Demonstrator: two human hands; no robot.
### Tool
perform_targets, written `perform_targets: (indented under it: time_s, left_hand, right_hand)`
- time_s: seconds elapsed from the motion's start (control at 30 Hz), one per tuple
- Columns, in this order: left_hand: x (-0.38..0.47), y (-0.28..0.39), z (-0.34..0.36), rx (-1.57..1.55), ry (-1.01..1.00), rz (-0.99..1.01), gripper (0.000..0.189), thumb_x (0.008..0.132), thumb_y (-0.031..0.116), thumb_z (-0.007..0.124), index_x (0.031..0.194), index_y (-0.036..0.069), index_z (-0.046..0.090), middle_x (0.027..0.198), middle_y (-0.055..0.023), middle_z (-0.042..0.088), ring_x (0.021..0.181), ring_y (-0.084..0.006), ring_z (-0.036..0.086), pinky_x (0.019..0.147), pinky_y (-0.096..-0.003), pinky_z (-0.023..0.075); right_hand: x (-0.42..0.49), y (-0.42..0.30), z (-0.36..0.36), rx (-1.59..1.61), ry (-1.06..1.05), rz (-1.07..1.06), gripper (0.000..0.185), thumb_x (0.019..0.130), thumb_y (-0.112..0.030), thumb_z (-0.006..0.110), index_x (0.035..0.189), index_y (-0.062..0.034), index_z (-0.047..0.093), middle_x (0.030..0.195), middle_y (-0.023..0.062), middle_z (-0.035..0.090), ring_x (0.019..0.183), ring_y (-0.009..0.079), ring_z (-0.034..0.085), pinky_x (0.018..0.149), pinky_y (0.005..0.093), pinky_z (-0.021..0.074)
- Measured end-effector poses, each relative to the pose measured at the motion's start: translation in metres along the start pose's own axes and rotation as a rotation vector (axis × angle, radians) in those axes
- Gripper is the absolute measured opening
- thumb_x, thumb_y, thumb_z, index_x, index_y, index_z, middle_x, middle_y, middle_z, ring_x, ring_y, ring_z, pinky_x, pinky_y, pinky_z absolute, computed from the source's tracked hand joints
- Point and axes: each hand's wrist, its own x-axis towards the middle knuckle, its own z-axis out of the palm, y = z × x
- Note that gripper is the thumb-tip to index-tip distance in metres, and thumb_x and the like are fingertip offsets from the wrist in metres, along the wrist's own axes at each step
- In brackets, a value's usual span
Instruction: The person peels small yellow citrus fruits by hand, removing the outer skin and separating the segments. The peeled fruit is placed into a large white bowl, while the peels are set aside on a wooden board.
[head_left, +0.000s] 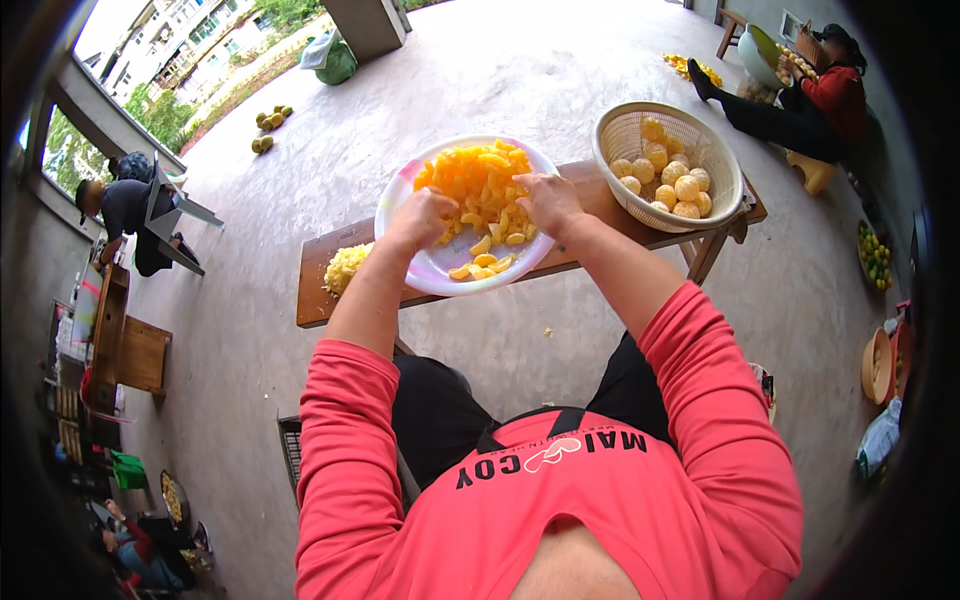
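A wide pale basin (391, 196) with pink and purple tints stands on a narrow wooden bench (315, 281). A heap of orange citrus segments (476, 176) fills its far half, and several loose segments (484, 266) lie near the front rim. My left hand (424, 217) is over the basin's left side, fingers curled at the heap's edge; whether a segment is inside them is hidden. On the right side, my right hand (549, 201) reaches over the rim, its fingers apart and touching the heap.
A plastic colander (611, 176) of peeled whole citrus (679, 184) stands on the bench's right end. Pale yellow scraps (347, 266) are piled at its left end. People sit at far right (832, 97), upper left (131, 202) and lower left (154, 555).
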Motion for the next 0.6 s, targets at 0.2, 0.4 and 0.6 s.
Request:
perform_targets:
  time_s: [0.2, 0.4, 0.6]
  left_hand:
    - [-0.018, 0.000, 0.040, -0.426, 0.081, -0.304, 0.031, 0.084, 0.008, 0.072, 0.114, 0.000, 0.070, 0.110, -0.0177, 0.071, 0.098, -0.0266, 0.070, 0.090, -0.0348, 0.0546]
    - [-0.037, 0.009, 0.060, -0.522, 0.337, -0.227, 0.029, 0.086, 0.006, 0.069, 0.114, 0.000, 0.069, 0.104, -0.0163, 0.072, 0.093, -0.0255, 0.071, 0.084, -0.0332, 0.0556]
    - [-0.068, -0.012, 0.057, -0.250, 0.848, -0.228, 0.040, 0.086, -0.003, 0.063, 0.126, 0.002, 0.062, 0.118, -0.0152, 0.062, 0.098, -0.0260, 0.065, 0.080, -0.0350, 0.0557]
  right_hand:
    - [-0.017, 0.033, 0.015, 0.826, 0.150, 0.237, 0.023, 0.090, -0.007, 0.069, 0.111, 0.0011, 0.066, 0.088, 0.0050, 0.067, 0.077, 0.0110, 0.063, 0.070, 0.0242, 0.0536]
    - [-0.046, 0.060, 0.029, 1.187, 0.413, 0.382, 0.018, 0.094, -0.018, 0.069, 0.101, -0.0039, 0.060, 0.084, 0.0006, 0.062, 0.068, 0.0058, 0.057, 0.056, 0.0202, 0.0516]
    - [-0.050, 0.098, 0.037, 1.252, 0.456, 0.511, 0.029, 0.099, -0.031, 0.062, 0.106, -0.0037, 0.059, 0.083, 0.0002, 0.058, 0.066, 0.0049, 0.054, 0.058, 0.0206, 0.0527]
